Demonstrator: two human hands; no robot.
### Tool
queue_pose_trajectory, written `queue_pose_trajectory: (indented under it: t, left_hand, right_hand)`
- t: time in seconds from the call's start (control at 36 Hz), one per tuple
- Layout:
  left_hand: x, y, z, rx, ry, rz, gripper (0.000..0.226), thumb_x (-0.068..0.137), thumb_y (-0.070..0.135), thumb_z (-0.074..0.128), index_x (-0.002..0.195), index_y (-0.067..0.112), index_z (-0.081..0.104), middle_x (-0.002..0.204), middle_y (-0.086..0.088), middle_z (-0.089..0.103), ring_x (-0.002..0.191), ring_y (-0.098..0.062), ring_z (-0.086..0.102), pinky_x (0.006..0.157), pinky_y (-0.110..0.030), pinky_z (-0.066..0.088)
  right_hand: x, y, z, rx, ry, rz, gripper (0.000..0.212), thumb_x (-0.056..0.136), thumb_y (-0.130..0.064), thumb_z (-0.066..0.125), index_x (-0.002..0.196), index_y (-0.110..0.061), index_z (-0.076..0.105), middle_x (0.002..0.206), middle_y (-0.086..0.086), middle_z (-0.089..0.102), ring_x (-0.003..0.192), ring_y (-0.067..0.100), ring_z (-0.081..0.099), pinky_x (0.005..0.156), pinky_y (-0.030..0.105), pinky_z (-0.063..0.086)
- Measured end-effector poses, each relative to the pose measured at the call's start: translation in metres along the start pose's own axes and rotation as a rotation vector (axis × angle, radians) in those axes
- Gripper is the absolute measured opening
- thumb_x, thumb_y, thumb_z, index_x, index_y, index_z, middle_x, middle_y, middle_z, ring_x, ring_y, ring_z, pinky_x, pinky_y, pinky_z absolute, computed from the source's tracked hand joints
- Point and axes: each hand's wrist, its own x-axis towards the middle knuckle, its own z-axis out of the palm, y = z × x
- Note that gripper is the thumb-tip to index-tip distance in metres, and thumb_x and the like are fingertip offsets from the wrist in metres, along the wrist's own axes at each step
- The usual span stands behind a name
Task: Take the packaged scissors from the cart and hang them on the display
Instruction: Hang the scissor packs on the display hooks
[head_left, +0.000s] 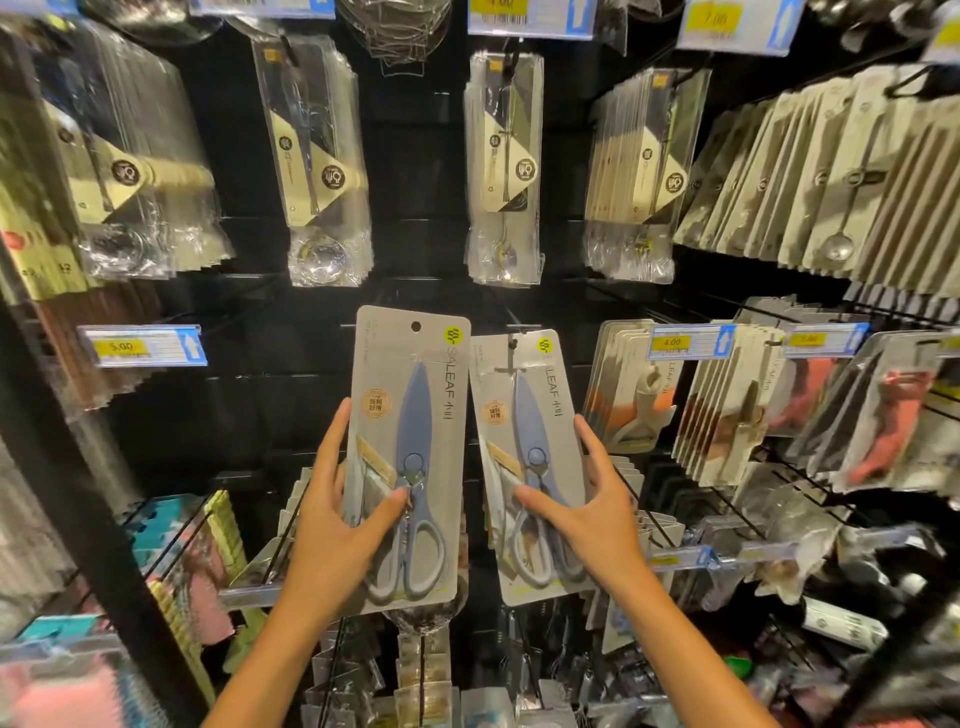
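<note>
While held up before the black display wall (415, 249), two carded packs of scissors, side by side and nearly touching at their upper edges. Left pack of scissors (408, 452): grey card, blue blade cover, grey handles, round hang hole at the top free of any peg; gripped by the left hand (332, 525), thumb across the front near the pivot, remaining fingers (332, 436) stretched up along the card's left edge and behind it. Right pack of scissors (530, 467): same make, tilted slightly, its top on or at a peg hook (513, 347), though cannot tell for certain whether threaded; held by the right hand (597, 519), thumb on the front over the handles, fingers spread fairly wide along the right edge. Printed on both cards: "SALEAF", a yellow-green round logo, an orange round sticker with Chinese characters too small to read. Above, clear bags of cutlery (506, 166) on hooks. Shelf price tags: "5.00" (122, 346) at left, "4.00" (671, 342) at right, "7.00" (716, 20) at top.
</note>
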Motion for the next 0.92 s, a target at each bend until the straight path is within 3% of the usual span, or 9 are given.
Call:
queue_pose_trajectory:
  t: [0.14, 0.28, 0.36, 0.47, 0.56, 0.61, 0.75, 0.92]
  left_hand:
    - [0.002, 0.001, 0.001, 0.005, 0.015, 0.004, 0.094, 0.083, 0.012, 0.076, 0.154, 0.046, 0.024, 0.151, 0.027, 0.041, 0.131, -0.002, 0.052, 0.083, -0.009, 0.053]
    - [0.006, 0.005, 0.005, 0.003, 0.019, 0.006, 0.094, 0.084, 0.013, 0.075, 0.155, 0.045, 0.023, 0.142, 0.043, 0.040, 0.129, 0.003, 0.052, 0.084, -0.010, 0.053]
    - [0.011, 0.009, 0.006, 0.005, 0.027, 0.027, 0.093, 0.085, 0.010, 0.075, 0.155, 0.042, 0.024, 0.144, 0.040, 0.040, 0.129, 0.003, 0.052, 0.086, -0.009, 0.052]
    - [0.018, 0.014, 0.007, 0.015, 0.038, 0.053, 0.092, 0.084, 0.010, 0.074, 0.156, 0.038, 0.024, 0.141, 0.043, 0.042, 0.128, 0.007, 0.052, 0.087, -0.009, 0.052]
    - [0.023, 0.014, 0.003, 0.024, 0.036, 0.049, 0.094, 0.084, 0.014, 0.076, 0.152, 0.052, 0.023, 0.151, 0.018, 0.046, 0.130, -0.010, 0.057, 0.096, -0.032, 0.057]
    - [0.025, 0.015, 0.001, 0.037, 0.042, 0.053, 0.095, 0.084, 0.014, 0.076, 0.151, 0.055, 0.023, 0.153, 0.014, 0.045, 0.131, -0.012, 0.056, 0.099, -0.041, 0.056]
    - [0.029, 0.018, -0.001, 0.044, 0.048, 0.061, 0.094, 0.083, 0.017, 0.076, 0.151, 0.054, 0.023, 0.154, 0.016, 0.043, 0.133, -0.013, 0.054, 0.101, -0.043, 0.054]
    - [0.029, 0.020, -0.001, 0.021, 0.043, 0.052, 0.093, 0.083, 0.017, 0.075, 0.152, 0.053, 0.024, 0.151, 0.014, 0.047, 0.129, -0.011, 0.057, 0.093, -0.026, 0.057]
  right_hand:
    - [0.011, 0.011, 0.008, 0.005, 0.013, 0.019, 0.103, 0.072, -0.034, 0.090, 0.155, -0.040, 0.030, 0.154, -0.021, 0.040, 0.135, -0.002, 0.044, 0.094, 0.004, 0.042]
    - [0.027, 0.022, 0.019, -0.041, 0.003, 0.031, 0.105, 0.077, -0.028, 0.087, 0.158, -0.040, 0.021, 0.141, -0.040, 0.034, 0.117, -0.034, 0.036, 0.095, 0.001, 0.038]
    - [0.040, 0.029, 0.027, -0.123, 0.024, 0.044, 0.106, 0.079, -0.037, 0.085, 0.156, -0.051, 0.013, 0.155, -0.027, 0.033, 0.134, -0.012, 0.038, 0.108, 0.023, 0.040]
    - [0.061, 0.036, 0.041, -0.215, 0.031, 0.066, 0.107, 0.082, -0.046, 0.080, 0.154, -0.057, 0.001, 0.160, -0.008, 0.035, 0.140, 0.018, 0.044, 0.104, 0.041, 0.048]
    - [0.077, 0.040, 0.051, -0.293, 0.037, 0.089, 0.109, 0.083, -0.052, 0.077, 0.152, -0.057, -0.006, 0.154, 0.001, 0.042, 0.132, 0.029, 0.053, 0.098, 0.052, 0.052]
    - [0.087, 0.044, 0.055, -0.356, 0.033, 0.108, 0.109, 0.084, -0.054, 0.074, 0.152, -0.057, -0.012, 0.151, 0.006, 0.045, 0.125, 0.034, 0.057, 0.092, 0.053, 0.054]
    - [0.109, 0.053, 0.065, -0.465, 0.020, 0.162, 0.112, 0.087, -0.053, 0.071, 0.152, -0.050, -0.020, 0.135, 0.014, 0.051, 0.110, 0.036, 0.063, 0.083, 0.051, 0.053]
    - [0.128, 0.055, 0.071, -0.509, 0.026, 0.213, 0.113, 0.087, -0.052, 0.072, 0.154, -0.045, -0.018, 0.128, 0.016, 0.053, 0.109, 0.036, 0.062, 0.082, 0.048, 0.051]
